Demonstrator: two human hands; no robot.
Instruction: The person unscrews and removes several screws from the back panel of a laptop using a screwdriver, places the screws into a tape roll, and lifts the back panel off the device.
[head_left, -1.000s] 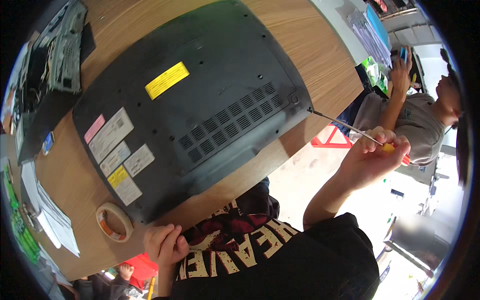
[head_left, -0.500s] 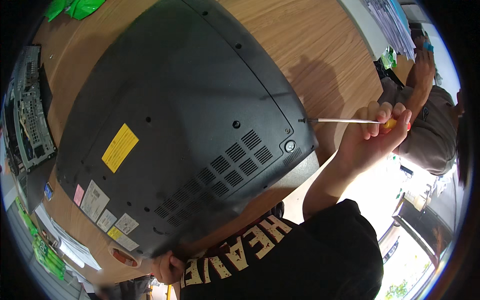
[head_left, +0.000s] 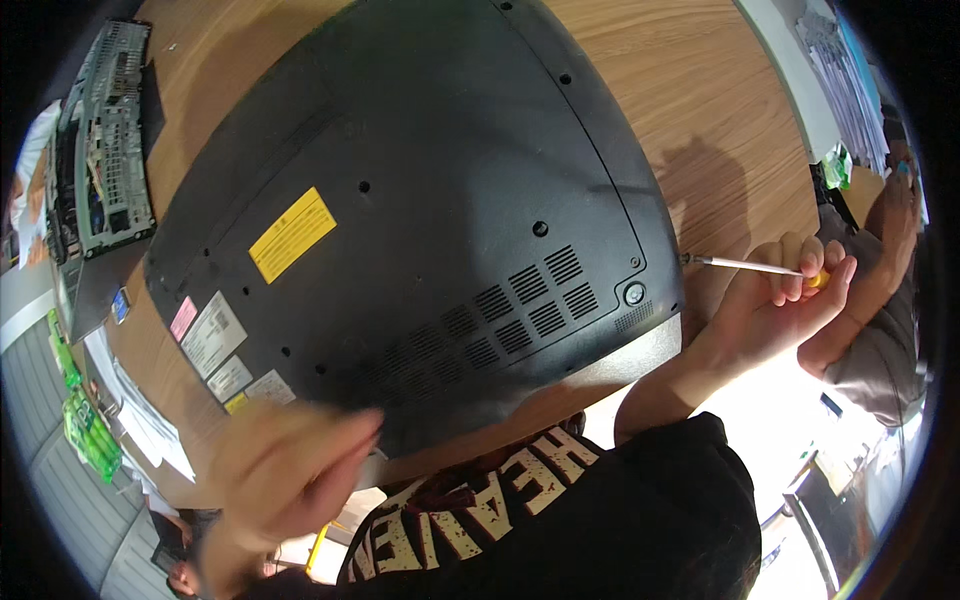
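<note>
A black laptop lies underside up on the wooden table, with vent slots, screw holes and several labels showing. My right hand is closed round the yellow handle of a screwdriver. Its pale shaft points left, the dark tip close to the laptop's right edge; a small screw seems to sit on the tip, too small to be sure. Over the laptop's near left corner, by the white labels, is my left hand. Motion blurs its fingers, and I cannot make out anything in them.
An opened device chassis with exposed boards stands at the far left of the table. Papers and green packs lie at the left. Stacked papers are at the far right, beside another person's arm.
My left hand has risen from below the laptop's near left edge to over its corner. My right hand still holds the screwdriver near the right edge. The view has shifted, moving the laptop rightward in it.
</note>
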